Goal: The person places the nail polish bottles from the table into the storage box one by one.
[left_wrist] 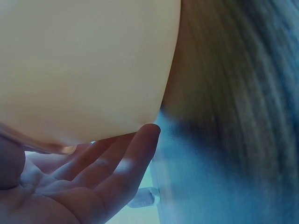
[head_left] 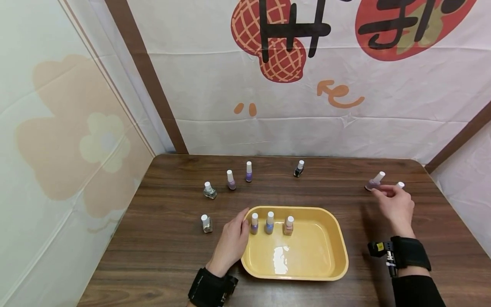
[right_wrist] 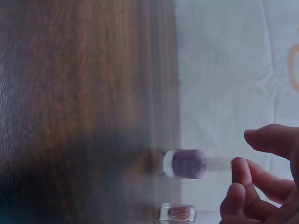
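Note:
My left hand (head_left: 231,239) grips the left rim of a yellow tray (head_left: 333,273); in the left wrist view its fingers (left_wrist: 124,165) lie along the outer wall. Inside the tray stand a purple nail polish bottle (head_left: 254,226), a blue one (head_left: 270,226) and a peach one (head_left: 288,228). At the right, my right hand (head_left: 397,209) is by a mauve nail polish bottle (head_left: 373,184). In the right wrist view, thumb and fingers are apart, fingertips right at the white cap of that bottle (right_wrist: 189,164). A reddish bottle (right_wrist: 180,213) stands beside it, mostly behind my hand in the head view.
Left of and behind the tray stand clear bottles (head_left: 209,192) (head_left: 206,225), a mauve one (head_left: 231,182), a purple one (head_left: 249,174) and a dark one (head_left: 298,170). A printed cloth (head_left: 215,136) hangs behind the wooden table (head_left: 153,238).

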{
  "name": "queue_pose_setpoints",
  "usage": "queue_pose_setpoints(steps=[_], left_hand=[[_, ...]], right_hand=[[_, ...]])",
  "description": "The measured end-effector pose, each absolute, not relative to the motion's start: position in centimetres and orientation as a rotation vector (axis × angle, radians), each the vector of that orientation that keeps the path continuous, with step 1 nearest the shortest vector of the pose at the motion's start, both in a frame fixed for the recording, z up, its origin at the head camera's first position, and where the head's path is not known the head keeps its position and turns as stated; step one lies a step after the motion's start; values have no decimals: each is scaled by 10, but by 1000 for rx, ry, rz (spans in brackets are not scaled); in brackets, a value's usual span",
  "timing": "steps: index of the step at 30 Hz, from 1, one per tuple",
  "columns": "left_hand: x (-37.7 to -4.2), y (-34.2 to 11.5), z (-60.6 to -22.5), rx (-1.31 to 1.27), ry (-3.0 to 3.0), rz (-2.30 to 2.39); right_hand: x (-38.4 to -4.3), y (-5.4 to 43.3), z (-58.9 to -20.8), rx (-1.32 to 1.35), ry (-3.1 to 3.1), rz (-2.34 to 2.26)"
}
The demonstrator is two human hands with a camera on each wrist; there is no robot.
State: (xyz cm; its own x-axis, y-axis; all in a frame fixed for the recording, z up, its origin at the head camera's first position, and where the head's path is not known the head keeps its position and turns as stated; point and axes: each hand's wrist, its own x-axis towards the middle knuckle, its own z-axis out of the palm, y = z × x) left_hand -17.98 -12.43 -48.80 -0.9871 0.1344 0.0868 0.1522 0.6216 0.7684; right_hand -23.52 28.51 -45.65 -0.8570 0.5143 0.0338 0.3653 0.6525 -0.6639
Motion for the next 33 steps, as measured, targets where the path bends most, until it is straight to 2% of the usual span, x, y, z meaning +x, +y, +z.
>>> queue_pose_setpoints(steps=[19,33], left_hand=[[-180,-124,-489,-232,-2834,-1329],[-179,-123,-487,-250,-2800,-1319]], right_hand=[[-269,299,-468,-808,-2678,980],[-278,298,-466,-866,-2698,979]])
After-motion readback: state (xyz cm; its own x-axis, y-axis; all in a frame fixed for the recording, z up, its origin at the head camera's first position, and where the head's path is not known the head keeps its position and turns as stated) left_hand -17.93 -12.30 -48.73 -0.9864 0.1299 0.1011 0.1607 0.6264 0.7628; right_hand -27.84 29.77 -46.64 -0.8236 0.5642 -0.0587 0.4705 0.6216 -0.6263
